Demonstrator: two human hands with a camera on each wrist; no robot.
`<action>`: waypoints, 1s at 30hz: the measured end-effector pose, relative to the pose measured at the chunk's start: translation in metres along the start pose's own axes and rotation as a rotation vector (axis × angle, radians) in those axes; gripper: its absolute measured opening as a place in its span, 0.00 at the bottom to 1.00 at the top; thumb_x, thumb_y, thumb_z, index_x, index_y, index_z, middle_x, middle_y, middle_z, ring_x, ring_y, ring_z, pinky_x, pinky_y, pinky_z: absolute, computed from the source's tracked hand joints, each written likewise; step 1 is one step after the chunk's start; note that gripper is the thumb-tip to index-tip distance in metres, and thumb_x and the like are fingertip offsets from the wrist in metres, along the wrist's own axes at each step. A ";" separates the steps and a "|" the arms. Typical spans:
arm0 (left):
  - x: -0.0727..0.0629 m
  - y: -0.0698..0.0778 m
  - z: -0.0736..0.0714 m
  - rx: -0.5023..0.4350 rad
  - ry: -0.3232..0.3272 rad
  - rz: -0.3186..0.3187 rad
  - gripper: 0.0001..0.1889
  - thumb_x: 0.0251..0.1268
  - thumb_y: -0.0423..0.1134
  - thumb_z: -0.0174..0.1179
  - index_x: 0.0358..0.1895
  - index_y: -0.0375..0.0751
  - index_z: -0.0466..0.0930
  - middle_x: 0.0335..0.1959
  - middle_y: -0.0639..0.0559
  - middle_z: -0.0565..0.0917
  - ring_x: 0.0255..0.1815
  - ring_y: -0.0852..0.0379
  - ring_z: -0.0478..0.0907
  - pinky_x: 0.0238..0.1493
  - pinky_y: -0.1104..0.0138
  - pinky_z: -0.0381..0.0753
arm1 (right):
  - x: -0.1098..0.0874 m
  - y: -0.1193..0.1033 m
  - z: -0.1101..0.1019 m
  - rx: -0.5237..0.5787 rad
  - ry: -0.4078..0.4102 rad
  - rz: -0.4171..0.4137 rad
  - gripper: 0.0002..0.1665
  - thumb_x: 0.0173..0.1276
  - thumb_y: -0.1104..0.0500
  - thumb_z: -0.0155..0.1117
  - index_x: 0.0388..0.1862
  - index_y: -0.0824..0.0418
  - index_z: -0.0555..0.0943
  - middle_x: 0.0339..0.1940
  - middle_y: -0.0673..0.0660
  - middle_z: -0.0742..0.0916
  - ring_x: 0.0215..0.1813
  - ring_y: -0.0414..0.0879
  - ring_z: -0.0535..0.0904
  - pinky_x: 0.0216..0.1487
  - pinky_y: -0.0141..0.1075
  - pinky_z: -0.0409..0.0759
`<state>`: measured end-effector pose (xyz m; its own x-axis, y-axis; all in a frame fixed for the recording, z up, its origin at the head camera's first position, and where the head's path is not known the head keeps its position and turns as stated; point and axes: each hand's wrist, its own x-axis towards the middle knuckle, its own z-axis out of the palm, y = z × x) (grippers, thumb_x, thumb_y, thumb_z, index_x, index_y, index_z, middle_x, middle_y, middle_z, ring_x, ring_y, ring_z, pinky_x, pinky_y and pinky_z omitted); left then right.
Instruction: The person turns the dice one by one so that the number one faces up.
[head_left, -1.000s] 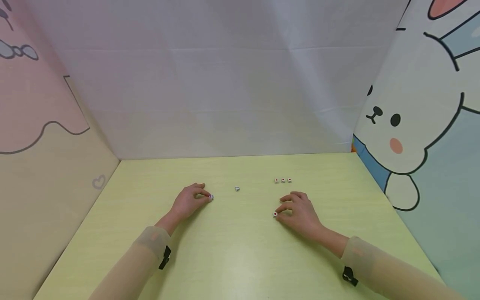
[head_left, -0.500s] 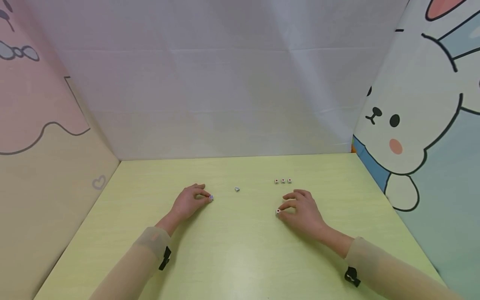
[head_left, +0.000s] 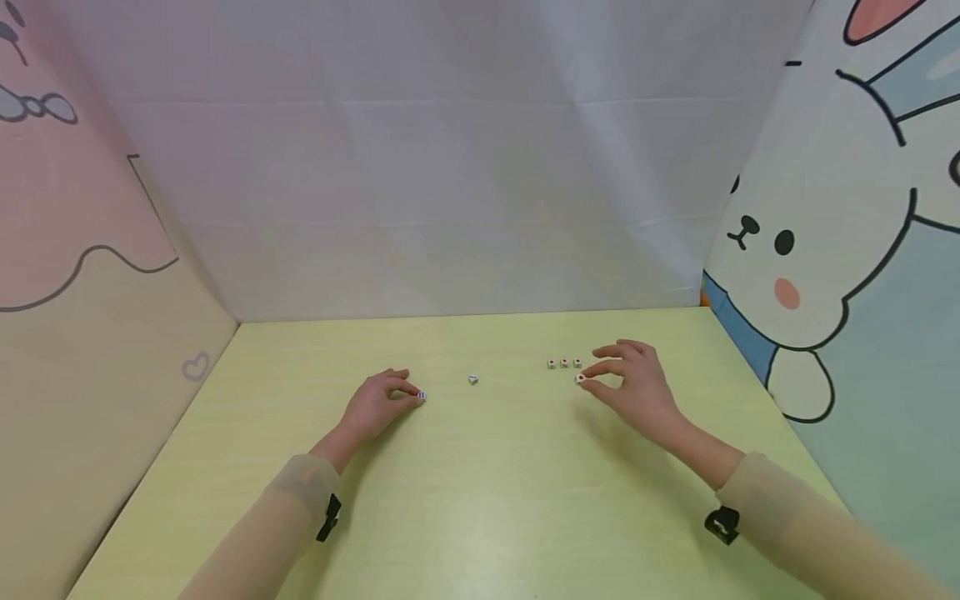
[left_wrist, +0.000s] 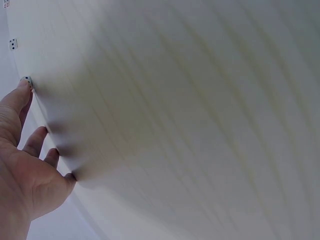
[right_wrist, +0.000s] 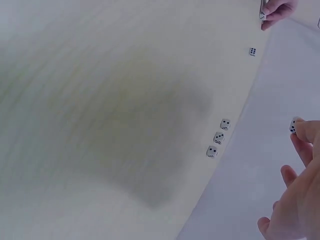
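Partly, both hands (head_left: 381, 404) (head_left: 641, 390) hide the dice (head_left: 422, 397) (head_left: 579, 379) they pinch.

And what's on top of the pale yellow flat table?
Three small white cubic dice in a row, plus a lone white die. The left hand pinches a fifth die, the right hand a sixth die. The table beneath the hands and beige sleeves is hidden.

Screened booth (head_left: 450, 208): table (head_left: 480, 492), 2 cartoon-printed walls (head_left: 817, 275).
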<state>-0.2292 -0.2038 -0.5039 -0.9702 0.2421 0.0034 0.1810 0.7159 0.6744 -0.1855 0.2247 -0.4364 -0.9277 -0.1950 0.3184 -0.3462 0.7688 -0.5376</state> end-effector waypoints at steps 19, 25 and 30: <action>0.000 -0.002 0.001 -0.006 0.000 -0.002 0.08 0.69 0.44 0.68 0.45 0.46 0.91 0.73 0.39 0.73 0.80 0.36 0.56 0.76 0.39 0.52 | 0.035 0.028 -0.019 -0.019 0.060 0.018 0.09 0.67 0.59 0.74 0.41 0.63 0.91 0.59 0.69 0.84 0.69 0.67 0.66 0.71 0.62 0.55; 0.000 -0.002 0.003 -0.012 -0.001 -0.005 0.08 0.69 0.44 0.69 0.45 0.46 0.91 0.73 0.39 0.72 0.80 0.36 0.55 0.76 0.39 0.52 | 0.046 0.040 -0.016 -0.054 0.063 0.027 0.10 0.68 0.58 0.73 0.42 0.64 0.91 0.58 0.68 0.85 0.67 0.65 0.69 0.71 0.60 0.55; 0.001 -0.005 0.004 -0.014 -0.001 -0.008 0.08 0.69 0.44 0.69 0.45 0.47 0.91 0.73 0.40 0.72 0.80 0.37 0.55 0.77 0.39 0.52 | 0.055 0.049 -0.011 -0.096 0.049 0.038 0.12 0.69 0.56 0.72 0.43 0.64 0.90 0.57 0.68 0.85 0.65 0.63 0.71 0.72 0.59 0.55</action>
<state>-0.2302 -0.2043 -0.5103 -0.9714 0.2376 -0.0028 0.1713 0.7086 0.6845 -0.2515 0.2580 -0.4369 -0.9312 -0.1364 0.3380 -0.2936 0.8302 -0.4739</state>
